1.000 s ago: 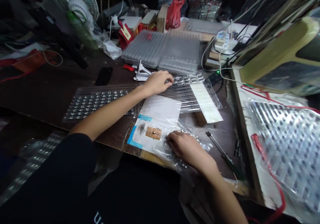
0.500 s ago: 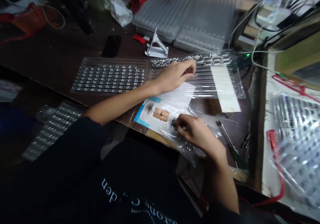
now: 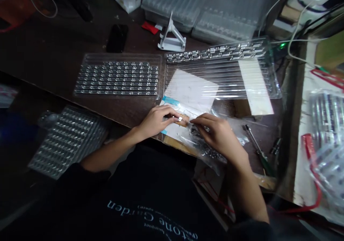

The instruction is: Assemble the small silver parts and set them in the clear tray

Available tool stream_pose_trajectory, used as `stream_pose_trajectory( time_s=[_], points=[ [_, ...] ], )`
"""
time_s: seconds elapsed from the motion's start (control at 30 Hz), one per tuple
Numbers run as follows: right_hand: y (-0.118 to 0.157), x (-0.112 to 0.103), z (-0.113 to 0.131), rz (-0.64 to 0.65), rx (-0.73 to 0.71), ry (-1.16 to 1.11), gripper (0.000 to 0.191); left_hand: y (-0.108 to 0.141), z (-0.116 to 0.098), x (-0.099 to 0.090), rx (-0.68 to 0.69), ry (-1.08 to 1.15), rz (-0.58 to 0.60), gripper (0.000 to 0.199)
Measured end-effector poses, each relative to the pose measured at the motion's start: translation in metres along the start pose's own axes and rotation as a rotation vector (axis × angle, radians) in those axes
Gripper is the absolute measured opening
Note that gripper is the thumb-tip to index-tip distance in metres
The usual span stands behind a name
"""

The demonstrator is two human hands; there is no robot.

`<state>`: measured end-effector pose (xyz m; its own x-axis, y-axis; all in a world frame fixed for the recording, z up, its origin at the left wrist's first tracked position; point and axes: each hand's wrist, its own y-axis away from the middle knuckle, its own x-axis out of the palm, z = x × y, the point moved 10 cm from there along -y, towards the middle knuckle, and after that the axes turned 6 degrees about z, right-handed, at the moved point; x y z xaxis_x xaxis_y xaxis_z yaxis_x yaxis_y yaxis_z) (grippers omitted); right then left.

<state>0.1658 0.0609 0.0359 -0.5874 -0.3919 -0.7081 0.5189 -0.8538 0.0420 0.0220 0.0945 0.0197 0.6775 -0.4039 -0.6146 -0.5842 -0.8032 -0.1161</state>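
Note:
My left hand (image 3: 157,121) pinches a small shiny metal part (image 3: 180,119) over the left side of a brown wooden block (image 3: 184,122). Just right of the block, my right hand (image 3: 215,128) has thumb and fingertips pressed together; what they hold is too small to make out. Under the block lies white paper with blue tape (image 3: 171,100). A clear plastic bag (image 3: 211,151) of small dark metal parts lies below my right hand. Behind the hands, a clear ribbed tray (image 3: 228,78) carries rows of metal parts along its back edge.
A filled tray (image 3: 116,78) sits at the left, with a phone (image 3: 117,38) and a white stand (image 3: 172,40) behind. Stacked clear trays (image 3: 172,4) stand at the back. A screwdriver (image 3: 258,148) lies at the right, and more trays (image 3: 64,140) are lower left.
My left hand has come down from the ribbed tray to the wooden block, now with a small metal part. My right hand stays by the block and bag. The view has shifted slightly.

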Motion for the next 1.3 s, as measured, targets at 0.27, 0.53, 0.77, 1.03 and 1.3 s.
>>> stream_pose_trajectory(
  time_s=[0.27,0.53,0.77,1.03,1.3],
  points=[
    [-0.006,0.004,0.003,-0.039,-0.011,-0.004,0.028,0.002,-0.003,-0.004,0.036,0.024,-0.077,0.002],
    [-0.010,0.011,0.004,-0.084,0.004,0.007,0.023,0.002,0.004,-0.006,-0.023,0.045,-0.120,0.003],
    [-0.019,0.033,0.016,-0.066,0.008,0.219,0.026,0.008,0.012,-0.017,-0.073,0.106,-0.235,0.002],
    [-0.019,0.011,0.002,-0.187,0.091,0.214,0.027,0.006,0.011,-0.014,-0.069,0.102,-0.199,0.006],
    [-0.030,0.023,-0.008,-0.122,0.164,0.454,0.021,0.000,0.004,-0.004,-0.041,0.047,-0.064,0.003]
  ],
)
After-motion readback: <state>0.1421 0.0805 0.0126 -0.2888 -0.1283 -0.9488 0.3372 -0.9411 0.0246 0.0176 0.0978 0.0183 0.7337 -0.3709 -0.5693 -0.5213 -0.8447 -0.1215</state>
